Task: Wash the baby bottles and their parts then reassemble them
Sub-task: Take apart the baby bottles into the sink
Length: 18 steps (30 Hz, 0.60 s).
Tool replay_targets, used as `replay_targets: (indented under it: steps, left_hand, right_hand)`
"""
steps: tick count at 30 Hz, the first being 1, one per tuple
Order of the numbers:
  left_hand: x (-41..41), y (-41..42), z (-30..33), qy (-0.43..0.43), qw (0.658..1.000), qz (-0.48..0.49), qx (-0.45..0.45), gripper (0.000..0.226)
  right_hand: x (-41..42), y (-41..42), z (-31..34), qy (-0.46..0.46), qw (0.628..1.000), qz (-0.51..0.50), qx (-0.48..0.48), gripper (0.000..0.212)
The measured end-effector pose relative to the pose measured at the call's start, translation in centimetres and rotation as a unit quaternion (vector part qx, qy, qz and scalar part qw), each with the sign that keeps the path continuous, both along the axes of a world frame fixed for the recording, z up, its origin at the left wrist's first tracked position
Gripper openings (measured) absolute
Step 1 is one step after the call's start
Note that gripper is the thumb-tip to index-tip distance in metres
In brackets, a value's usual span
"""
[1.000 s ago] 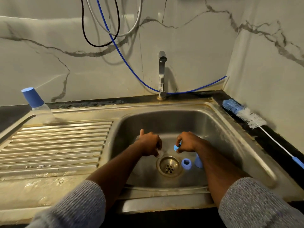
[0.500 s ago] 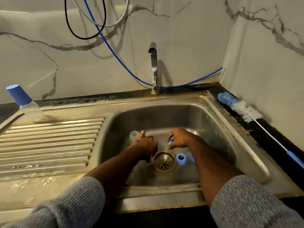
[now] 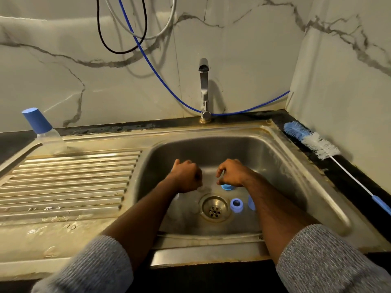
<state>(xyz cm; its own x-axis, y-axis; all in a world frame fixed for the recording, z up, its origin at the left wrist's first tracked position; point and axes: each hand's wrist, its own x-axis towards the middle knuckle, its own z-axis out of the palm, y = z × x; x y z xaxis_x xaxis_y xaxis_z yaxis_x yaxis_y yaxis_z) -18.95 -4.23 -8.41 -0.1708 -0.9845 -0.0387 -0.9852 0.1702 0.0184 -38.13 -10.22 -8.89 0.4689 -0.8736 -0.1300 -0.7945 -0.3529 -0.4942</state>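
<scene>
Steel sink [image 3: 281, 166] holds the loose parts, likely so water can run over them and drain. One baby bottle [image 3: 45, 134] with its blue cap on stands apart on the ribbed drainer. Long bottle brush [image 3: 317, 144] lies on the counter, near for scrubbing. Left hand [image 3: 186, 176] is curled tight; I cannot tell what it holds. Right hand [image 3: 231, 173] pinches a blue ring [image 3: 227, 187]. Another blue ring [image 3: 236, 205] sits beside the drain [image 3: 214, 209].
</scene>
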Motion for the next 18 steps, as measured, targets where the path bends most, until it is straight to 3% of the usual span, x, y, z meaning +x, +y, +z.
replay_targets:
  steps: [2,7,13,18]
  left_hand:
    - [1.2,0.6,0.8,0.051,0.996,0.028,-0.060,0.017]
    - [4.8,3.3,3.3,0.139,0.983,0.063,-0.105,0.018]
    - [13.6,7.7,6.6,0.183,0.966,0.106,-0.149,0.011]
    - [23.2,12.3,7.6,0.244,0.931,0.193,-0.191,0.007]
  right_hand:
    - [0.7,0.3,0.8,-0.039,0.999,0.002,-0.014,0.017]
    - [2.8,1.6,2.7,-0.098,0.991,0.042,-0.076,0.003]
    - [8.2,3.3,5.1,-0.110,0.985,0.100,-0.091,0.004]
    - [17.3,5.2,7.5,-0.132,0.974,0.148,-0.110,0.007]
